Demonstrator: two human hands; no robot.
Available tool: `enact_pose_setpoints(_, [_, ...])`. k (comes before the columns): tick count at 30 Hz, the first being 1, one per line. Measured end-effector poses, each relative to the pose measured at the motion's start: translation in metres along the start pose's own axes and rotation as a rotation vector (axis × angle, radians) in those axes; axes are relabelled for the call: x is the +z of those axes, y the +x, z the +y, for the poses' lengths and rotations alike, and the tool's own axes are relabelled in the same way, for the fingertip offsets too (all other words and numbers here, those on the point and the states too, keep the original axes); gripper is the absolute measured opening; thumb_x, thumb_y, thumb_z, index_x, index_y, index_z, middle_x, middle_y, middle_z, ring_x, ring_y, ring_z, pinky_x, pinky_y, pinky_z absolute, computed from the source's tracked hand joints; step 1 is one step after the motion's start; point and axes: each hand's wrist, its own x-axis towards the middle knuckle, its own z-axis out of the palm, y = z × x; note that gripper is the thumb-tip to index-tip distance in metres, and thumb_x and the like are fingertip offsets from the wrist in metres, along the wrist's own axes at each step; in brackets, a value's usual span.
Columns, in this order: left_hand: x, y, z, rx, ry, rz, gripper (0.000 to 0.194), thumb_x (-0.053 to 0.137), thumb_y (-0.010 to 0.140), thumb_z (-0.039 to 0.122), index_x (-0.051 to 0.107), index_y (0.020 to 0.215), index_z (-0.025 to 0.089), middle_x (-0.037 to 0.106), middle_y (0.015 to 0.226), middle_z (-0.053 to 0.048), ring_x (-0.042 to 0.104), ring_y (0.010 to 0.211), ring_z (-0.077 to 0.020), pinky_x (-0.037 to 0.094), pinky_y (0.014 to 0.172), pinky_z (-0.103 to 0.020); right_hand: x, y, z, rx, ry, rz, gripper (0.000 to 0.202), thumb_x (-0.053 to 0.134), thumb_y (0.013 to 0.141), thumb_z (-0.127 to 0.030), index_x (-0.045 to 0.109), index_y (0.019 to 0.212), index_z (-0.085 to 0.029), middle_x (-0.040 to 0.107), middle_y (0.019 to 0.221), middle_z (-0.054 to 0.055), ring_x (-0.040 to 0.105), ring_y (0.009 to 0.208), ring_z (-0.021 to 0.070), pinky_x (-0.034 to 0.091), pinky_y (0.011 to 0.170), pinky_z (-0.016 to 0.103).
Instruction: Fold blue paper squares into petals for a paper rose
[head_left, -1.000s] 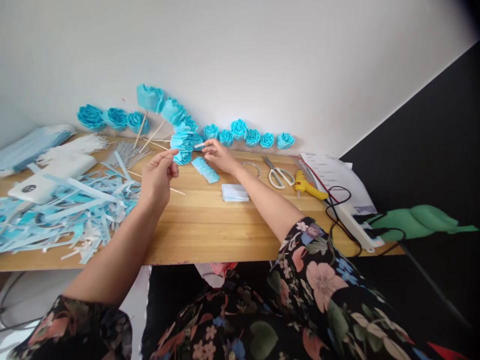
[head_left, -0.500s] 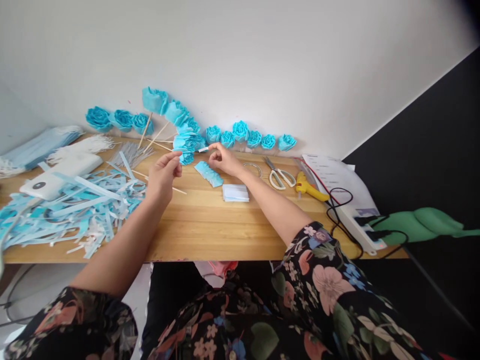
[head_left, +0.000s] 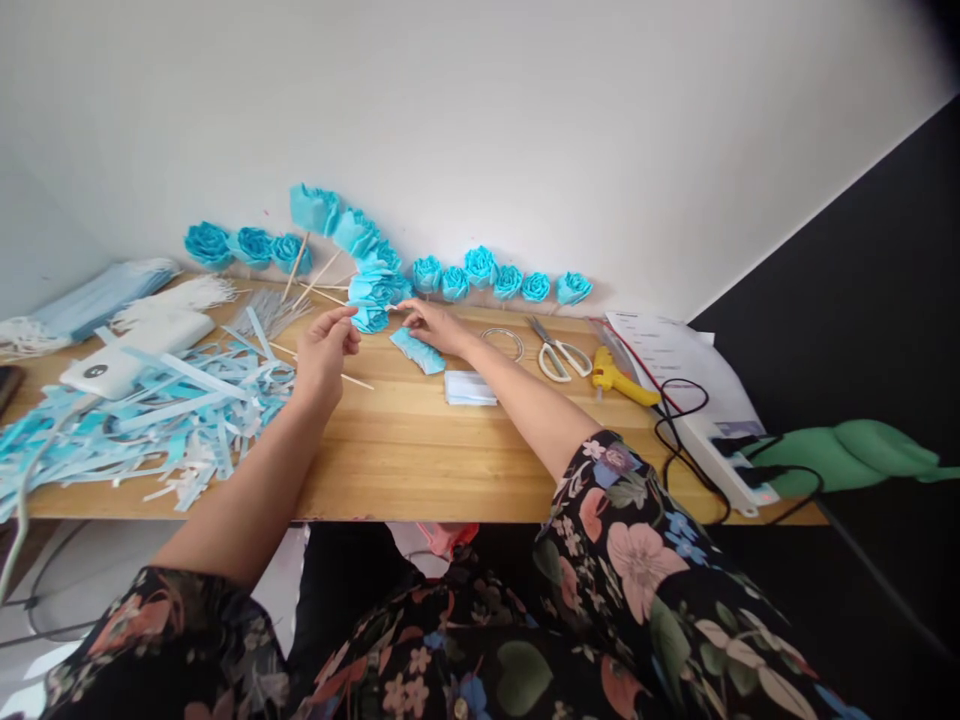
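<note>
My right hand (head_left: 436,326) pinches a small white strip (head_left: 391,308) between its fingertips, in front of the blue paper-like roses (head_left: 373,288). To its left, my left hand (head_left: 326,350) is closed in a pinch at about the same height. Whatever lies between those fingers is too small to make out. Below my right hand lies a ruffled blue piece (head_left: 417,350), partly covered by the fingers. A folded pale blue-and-white stack (head_left: 469,388) rests nearer to me, beside my right forearm.
Cut blue strips (head_left: 172,420) and a white phone-like device (head_left: 139,355) cover the left side. Several finished blue roses (head_left: 480,266) stand along the wall. Scissors (head_left: 556,352), a metal ring (head_left: 502,345), a yellow glue gun (head_left: 622,377) and a power strip (head_left: 720,460) lie at the right.
My right hand has moved left with the white strip, closer to my left hand. The left hand stays pinched, nearly in place. The view has shifted slightly.
</note>
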Motion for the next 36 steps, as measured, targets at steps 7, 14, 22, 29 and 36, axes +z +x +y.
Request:
enact_pose_setpoints(7, [0.002, -0.003, 0.002, 0.001, 0.030, -0.017, 0.025, 0.064, 0.072, 0.027, 0.069, 0.094, 0.015, 0.056, 0.062, 0.003, 0.049, 0.054, -0.0089, 0.040, 0.056, -0.021, -0.010, -0.020, -0.013, -0.014, 0.089, 0.085, 0.053, 0.058, 0.081, -0.019, 0.048, 0.134, -0.017, 0.065, 0.089, -0.002, 0.062, 0.083, 0.0131, 0.047, 0.081, 0.026])
enact_pose_setpoints(14, [0.022, -0.019, 0.008, 0.011, 0.171, -0.276, 0.047, 0.078, 0.071, 0.042, 0.074, 0.110, 0.017, 0.074, 0.097, -0.007, 0.065, 0.084, -0.0174, 0.050, 0.069, -0.025, -0.041, -0.066, -0.058, -0.019, 0.304, 0.248, 0.055, 0.066, 0.079, -0.026, 0.046, 0.130, -0.024, 0.063, 0.086, -0.004, 0.061, 0.080, 0.0124, 0.049, 0.078, 0.027])
enact_pose_setpoints(22, [0.051, -0.029, 0.026, -0.043, 0.224, -0.413, 0.025, 0.078, 0.067, 0.038, 0.076, 0.072, 0.014, 0.064, 0.059, -0.002, 0.052, 0.051, -0.0118, 0.043, 0.049, -0.025, -0.051, -0.097, -0.081, 0.021, 0.377, 0.301, 0.055, 0.069, 0.079, -0.024, 0.049, 0.130, -0.025, 0.066, 0.086, -0.004, 0.064, 0.080, 0.0126, 0.050, 0.077, 0.027])
enact_pose_setpoints(29, [0.068, -0.024, 0.022, -0.127, 0.137, -0.402, 0.027, 0.079, 0.063, 0.037, 0.074, 0.072, 0.012, 0.065, 0.059, -0.002, 0.056, 0.054, -0.0120, 0.046, 0.049, -0.023, -0.053, -0.115, -0.081, 0.146, 0.643, 0.723, 0.033, 0.072, 0.079, -0.052, 0.066, 0.090, -0.021, 0.072, 0.091, 0.001, 0.066, 0.091, 0.0152, 0.051, 0.085, 0.028])
enact_pose_setpoints(36, [0.071, -0.037, 0.001, -0.168, 0.062, -0.442, 0.036, 0.081, 0.063, 0.042, 0.074, 0.079, 0.011, 0.067, 0.063, -0.002, 0.058, 0.053, -0.0119, 0.051, 0.053, -0.025, -0.030, -0.127, -0.082, 0.240, 0.752, 0.676, 0.026, 0.078, 0.073, -0.044, 0.070, 0.080, -0.020, 0.075, 0.101, 0.002, 0.067, 0.096, 0.0156, 0.051, 0.091, 0.029])
